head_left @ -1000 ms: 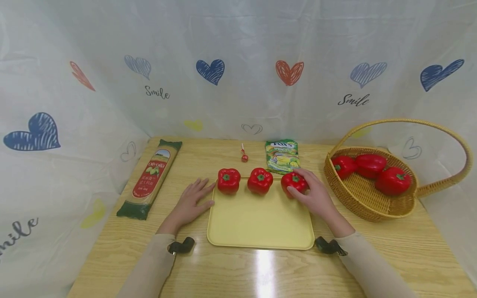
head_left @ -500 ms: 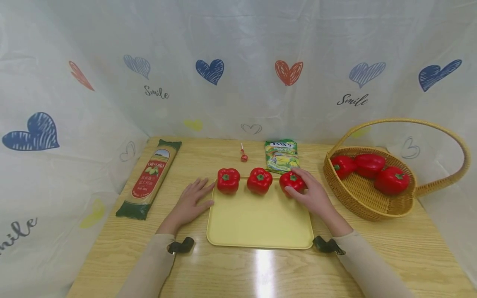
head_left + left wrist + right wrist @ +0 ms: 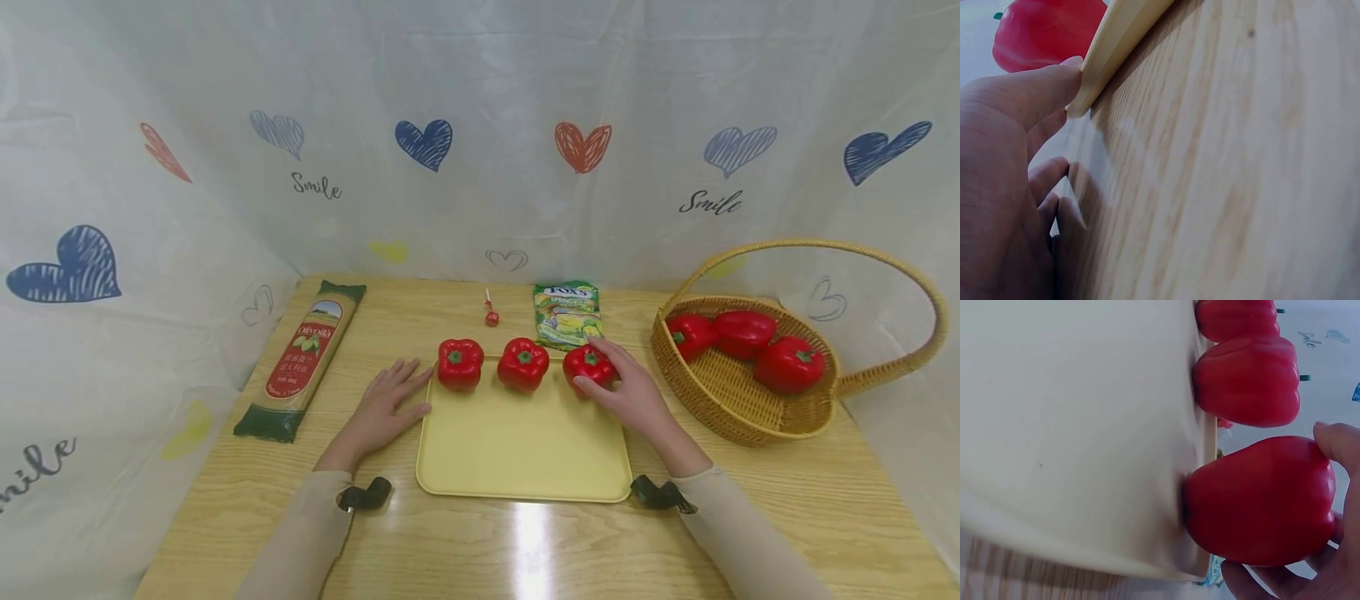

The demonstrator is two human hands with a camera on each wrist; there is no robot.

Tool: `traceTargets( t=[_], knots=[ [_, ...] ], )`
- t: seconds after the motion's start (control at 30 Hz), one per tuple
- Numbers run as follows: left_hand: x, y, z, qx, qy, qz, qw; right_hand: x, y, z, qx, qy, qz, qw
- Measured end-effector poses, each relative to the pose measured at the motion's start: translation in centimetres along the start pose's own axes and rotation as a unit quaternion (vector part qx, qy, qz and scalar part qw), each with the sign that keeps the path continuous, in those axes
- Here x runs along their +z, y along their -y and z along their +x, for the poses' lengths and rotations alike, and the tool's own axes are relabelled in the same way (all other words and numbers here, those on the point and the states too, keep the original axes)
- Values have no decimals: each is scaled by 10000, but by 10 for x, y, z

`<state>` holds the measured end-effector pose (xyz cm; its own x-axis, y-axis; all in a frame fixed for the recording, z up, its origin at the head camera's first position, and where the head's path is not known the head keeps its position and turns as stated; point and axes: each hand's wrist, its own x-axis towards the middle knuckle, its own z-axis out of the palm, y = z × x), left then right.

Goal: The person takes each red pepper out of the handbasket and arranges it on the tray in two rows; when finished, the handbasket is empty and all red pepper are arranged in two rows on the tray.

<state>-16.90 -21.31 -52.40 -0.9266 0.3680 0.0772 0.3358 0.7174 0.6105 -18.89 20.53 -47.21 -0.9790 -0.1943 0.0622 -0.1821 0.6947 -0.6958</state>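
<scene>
Three red bell peppers stand in a row along the far edge of a pale yellow tray (image 3: 525, 450). My right hand (image 3: 636, 393) holds the rightmost bell pepper (image 3: 587, 367), thumb on its near side and fingers round its right and far sides. In the right wrist view this bell pepper (image 3: 1260, 503) sits on the tray surface. The middle bell pepper (image 3: 522, 371) and the left bell pepper (image 3: 460, 371) stand apart from it, untouched. At the tray's left edge rests my left hand (image 3: 384, 408), fingers extended; its thumb touches the rim (image 3: 1100, 69).
A wicker basket (image 3: 675, 379) with a tall handle and three red bell peppers stands on the right. A spaghetti pack (image 3: 300, 367) lies at the left. Behind the tray are a lollipop (image 3: 492, 317) and a green candy bag (image 3: 567, 312). A curtain (image 3: 480, 208) hangs behind.
Between one second and half a second ago, the right hand and its bell pepper shifted slightly left. Since then nothing visibly moves, and the left hand stays in place.
</scene>
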Motion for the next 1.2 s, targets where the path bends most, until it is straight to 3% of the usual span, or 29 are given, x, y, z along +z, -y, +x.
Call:
traceTargets(
  t=[1.2],
  knots=[
    [0,1,1,-22,47,68,10000,-12,-6,-8,-193,-64,117,9997]
  ],
)
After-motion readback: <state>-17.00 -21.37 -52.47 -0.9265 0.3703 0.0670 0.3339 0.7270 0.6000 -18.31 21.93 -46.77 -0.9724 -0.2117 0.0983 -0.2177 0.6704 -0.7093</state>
